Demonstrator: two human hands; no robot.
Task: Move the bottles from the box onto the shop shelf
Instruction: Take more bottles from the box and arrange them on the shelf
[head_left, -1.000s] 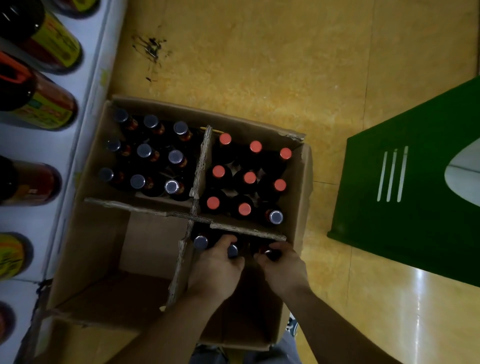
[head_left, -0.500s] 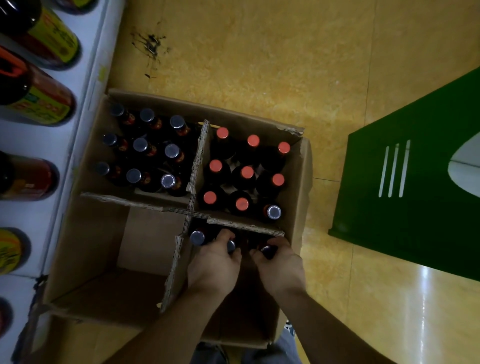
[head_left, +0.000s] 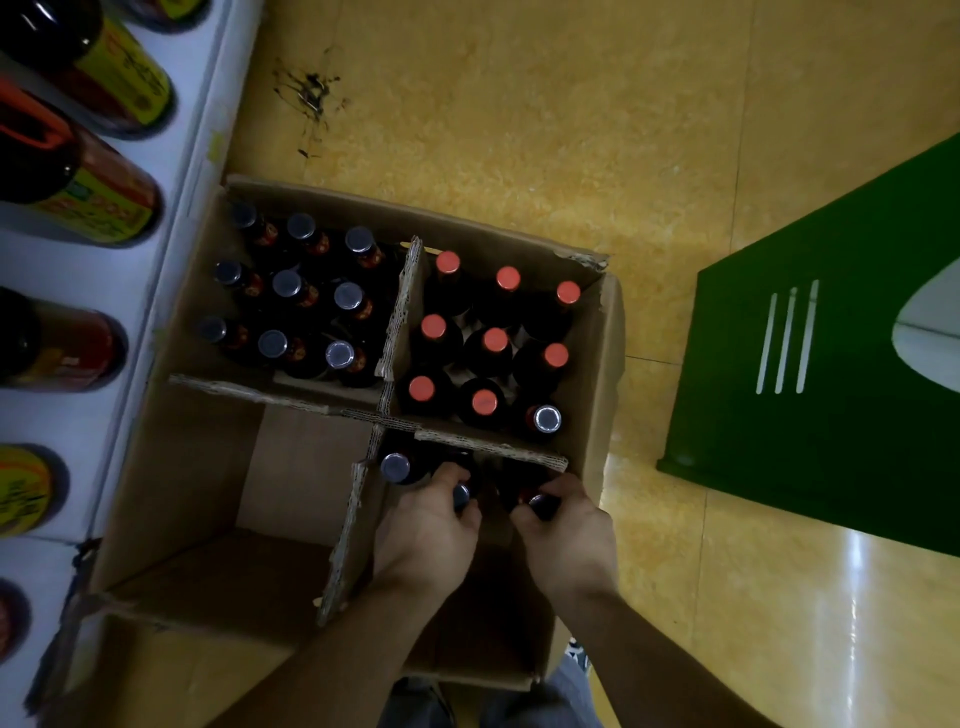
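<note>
An open cardboard box stands on the floor, split by cardboard dividers into four compartments. The far left one holds several dark bottles with silver caps; the far right one holds several with red caps and one silver. In the near right compartment my left hand is closed around the neck of a silver-capped bottle, and my right hand is closed around another bottle. A third silver-capped bottle stands just left of them. The near left compartment holds nothing.
The white shop shelf runs along the left, holding several large dark bottles with yellow labels. A green panel stands on the yellow tiled floor to the right. A dark stain marks the floor beyond the box.
Both hands have shifted slightly up the necks of the two bottles and tightened there; the box sits a little lower in the picture as the head moved.
</note>
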